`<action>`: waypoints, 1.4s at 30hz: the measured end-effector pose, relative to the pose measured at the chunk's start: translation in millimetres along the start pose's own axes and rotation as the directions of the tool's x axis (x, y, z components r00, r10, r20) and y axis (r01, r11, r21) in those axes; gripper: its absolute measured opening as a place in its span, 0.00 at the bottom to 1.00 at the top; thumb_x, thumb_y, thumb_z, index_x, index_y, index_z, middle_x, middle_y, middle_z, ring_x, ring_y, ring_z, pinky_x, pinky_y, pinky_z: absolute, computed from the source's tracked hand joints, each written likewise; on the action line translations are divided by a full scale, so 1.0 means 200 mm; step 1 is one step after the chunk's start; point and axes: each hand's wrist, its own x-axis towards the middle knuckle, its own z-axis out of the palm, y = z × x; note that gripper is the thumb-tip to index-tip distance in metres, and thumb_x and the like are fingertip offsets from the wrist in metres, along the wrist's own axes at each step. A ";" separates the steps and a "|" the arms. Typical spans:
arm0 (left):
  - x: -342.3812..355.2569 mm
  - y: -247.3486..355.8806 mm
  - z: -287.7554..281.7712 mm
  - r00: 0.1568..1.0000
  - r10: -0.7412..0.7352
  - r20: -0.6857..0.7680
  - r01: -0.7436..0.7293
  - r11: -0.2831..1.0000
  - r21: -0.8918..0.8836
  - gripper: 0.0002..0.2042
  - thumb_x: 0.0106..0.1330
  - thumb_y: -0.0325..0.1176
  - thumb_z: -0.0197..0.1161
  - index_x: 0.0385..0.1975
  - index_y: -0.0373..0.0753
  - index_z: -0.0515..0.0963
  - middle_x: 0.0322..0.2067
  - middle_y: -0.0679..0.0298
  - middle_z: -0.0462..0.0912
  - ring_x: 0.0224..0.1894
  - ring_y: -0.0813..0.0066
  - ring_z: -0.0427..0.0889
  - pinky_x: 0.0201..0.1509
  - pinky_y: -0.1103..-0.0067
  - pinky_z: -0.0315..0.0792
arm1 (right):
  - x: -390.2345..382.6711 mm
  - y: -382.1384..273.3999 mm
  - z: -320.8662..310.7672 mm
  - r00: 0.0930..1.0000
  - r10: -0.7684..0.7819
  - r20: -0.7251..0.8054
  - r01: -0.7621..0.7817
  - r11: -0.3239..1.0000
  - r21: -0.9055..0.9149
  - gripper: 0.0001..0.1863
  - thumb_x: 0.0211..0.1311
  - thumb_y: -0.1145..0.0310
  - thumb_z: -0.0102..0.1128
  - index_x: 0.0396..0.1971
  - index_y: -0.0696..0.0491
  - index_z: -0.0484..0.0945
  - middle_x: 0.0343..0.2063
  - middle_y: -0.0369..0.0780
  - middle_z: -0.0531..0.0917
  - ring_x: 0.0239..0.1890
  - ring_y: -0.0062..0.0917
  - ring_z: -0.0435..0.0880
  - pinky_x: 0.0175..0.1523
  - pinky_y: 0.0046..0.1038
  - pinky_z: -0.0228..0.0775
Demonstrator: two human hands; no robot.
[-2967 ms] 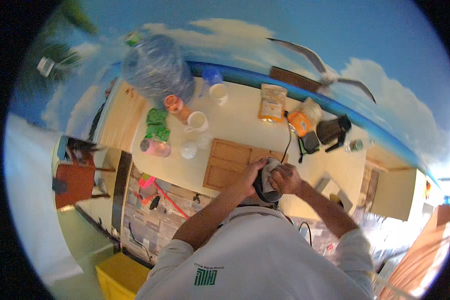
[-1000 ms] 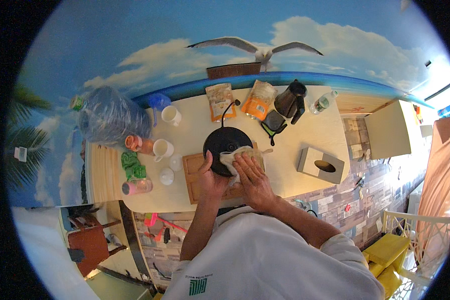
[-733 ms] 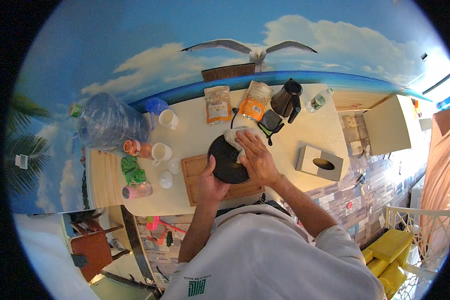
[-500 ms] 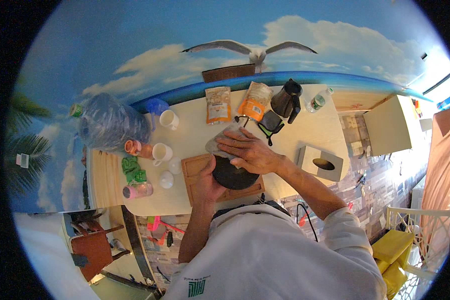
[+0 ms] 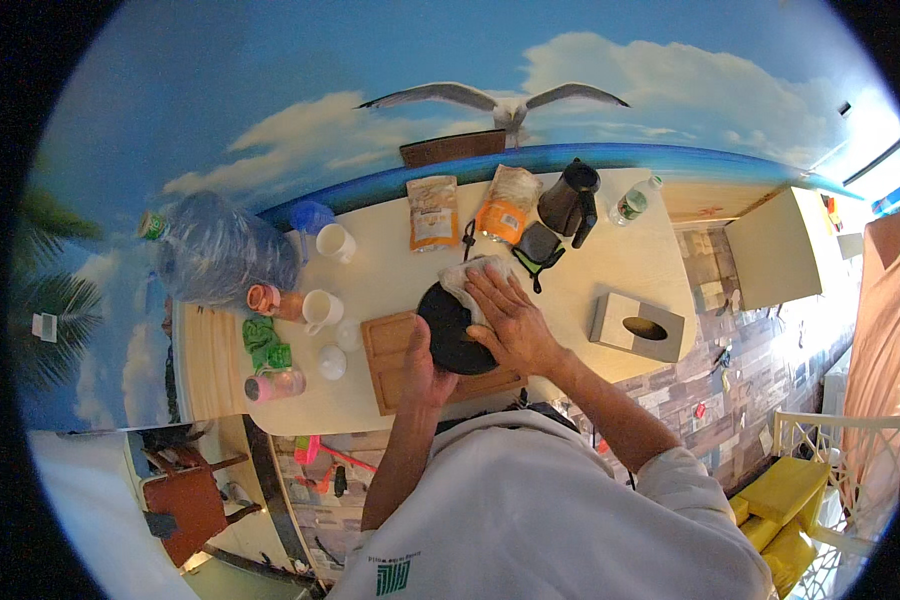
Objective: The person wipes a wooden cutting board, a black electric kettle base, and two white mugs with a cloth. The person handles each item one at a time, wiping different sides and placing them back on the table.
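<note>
A round black disc (image 5: 452, 335) is held up over the brown wooden tray (image 5: 388, 350). My left hand (image 5: 427, 370) grips its left rim, thumb along the edge. On the disc's upper right lies a pale grey cloth (image 5: 460, 278). My right hand (image 5: 515, 320) presses this cloth onto the disc, its fingers stretched over the fabric. What is under the disc is hidden. A black cord (image 5: 469, 236) shows just beyond the cloth.
Two orange-and-clear pouches (image 5: 433, 215), a dark kettle (image 5: 570, 200) and a small bottle (image 5: 635, 202) stand at the back. White mugs (image 5: 322, 310), a pink-lidded jar (image 5: 275, 384) and a big water bottle (image 5: 225, 250) are left. A tissue box (image 5: 637, 327) sits right.
My right hand and the cloth have shifted to the right, baring more of the disc's left side. The disc has moved slightly left and up in my left hand.
</note>
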 end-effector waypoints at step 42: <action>-0.03 0.07 0.19 0.978 0.132 -0.162 -0.120 0.989 0.083 0.33 0.78 0.62 0.39 0.65 0.40 0.70 0.63 0.56 0.76 0.65 0.56 0.74 0.69 0.58 0.69 | -0.24 -0.17 0.13 0.963 -0.067 -0.262 0.083 0.995 0.048 0.27 0.62 0.67 0.63 0.61 0.58 0.73 0.68 0.49 0.71 0.73 0.47 0.64 0.75 0.53 0.53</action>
